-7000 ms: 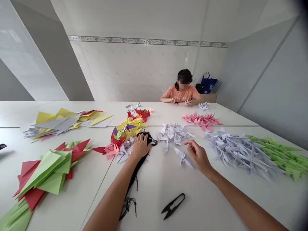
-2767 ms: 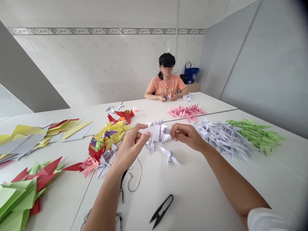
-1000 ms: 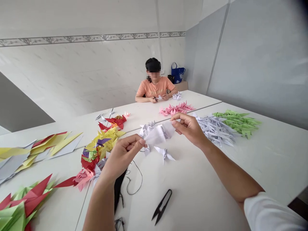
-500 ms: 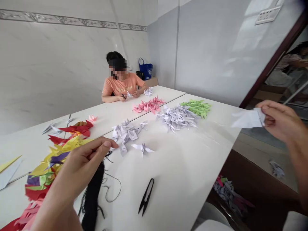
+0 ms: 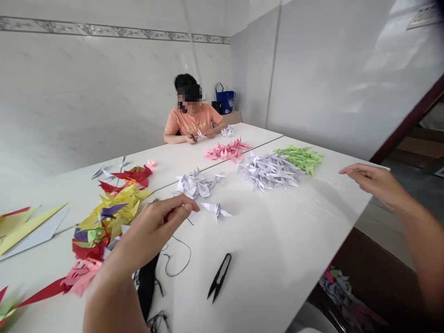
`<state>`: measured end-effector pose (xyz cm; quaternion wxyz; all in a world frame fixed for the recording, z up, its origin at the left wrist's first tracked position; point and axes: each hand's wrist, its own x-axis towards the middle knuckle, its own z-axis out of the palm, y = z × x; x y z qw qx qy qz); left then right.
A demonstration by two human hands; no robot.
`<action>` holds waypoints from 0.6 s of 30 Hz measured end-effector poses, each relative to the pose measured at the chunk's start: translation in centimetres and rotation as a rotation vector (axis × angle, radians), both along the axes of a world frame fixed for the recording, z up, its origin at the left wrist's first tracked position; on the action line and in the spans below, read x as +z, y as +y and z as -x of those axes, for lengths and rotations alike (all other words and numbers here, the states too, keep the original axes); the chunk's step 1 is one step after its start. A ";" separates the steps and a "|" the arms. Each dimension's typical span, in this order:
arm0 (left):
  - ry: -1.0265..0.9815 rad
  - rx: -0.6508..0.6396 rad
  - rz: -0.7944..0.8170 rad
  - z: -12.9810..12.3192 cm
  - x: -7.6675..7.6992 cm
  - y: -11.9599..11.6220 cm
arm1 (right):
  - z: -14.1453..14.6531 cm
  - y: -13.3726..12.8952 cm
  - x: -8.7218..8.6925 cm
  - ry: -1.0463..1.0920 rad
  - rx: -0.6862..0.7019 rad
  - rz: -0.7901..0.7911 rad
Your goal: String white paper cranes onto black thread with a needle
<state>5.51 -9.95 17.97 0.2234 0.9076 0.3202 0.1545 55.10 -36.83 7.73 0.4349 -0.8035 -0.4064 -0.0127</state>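
Note:
My left hand [image 5: 166, 222] is closed in a pinch above the table; whatever its fingertips hold is too small to make out. Just beyond them lies a white paper crane [image 5: 217, 210] with its wings spread. My right hand [image 5: 376, 185] is raised over the table's right edge, fingers pressed together, and I cannot make out anything between them. Black thread snips [image 5: 219, 280] lie on the table to the right of a bundle of black thread [image 5: 147, 282], which is partly hidden by my left forearm. A loose black strand curls between the two.
White cranes form a small pile [image 5: 197, 183] and a larger pile [image 5: 268, 171]. Pink cranes [image 5: 229, 150] and green cranes [image 5: 301, 158] lie farther back. Mixed coloured cranes [image 5: 116, 208] spread at left. Across the table [image 5: 270, 259] a person [image 5: 192, 118] handles a white crane.
The white folded paper that my right hand held is no longer visible in it. That hand has moved inward and a little lower. The view has turned left; my left hand keeps its pinch.

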 end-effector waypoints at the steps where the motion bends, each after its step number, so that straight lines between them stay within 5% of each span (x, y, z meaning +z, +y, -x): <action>1: 0.025 0.005 0.013 0.1 0.1 0.0 | 1.4 2.7 0.6 -0.004 0.053 0.005; 5: 0.026 0.065 0.037 0.9 -0.1 0.1 | 8.2 13.2 1.8 -0.047 0.369 0.053; 9: 0.018 0.092 0.020 1.7 -0.2 0.4 | 13.7 22.7 0.4 -0.125 0.572 0.176; 14: 0.069 0.132 -0.017 2.0 0.1 0.5 | 16.7 32.0 -3.1 -0.177 0.533 0.249; 18: 0.085 0.190 0.005 1.9 0.3 0.3 | 17.7 35.5 -5.5 -0.170 0.519 0.278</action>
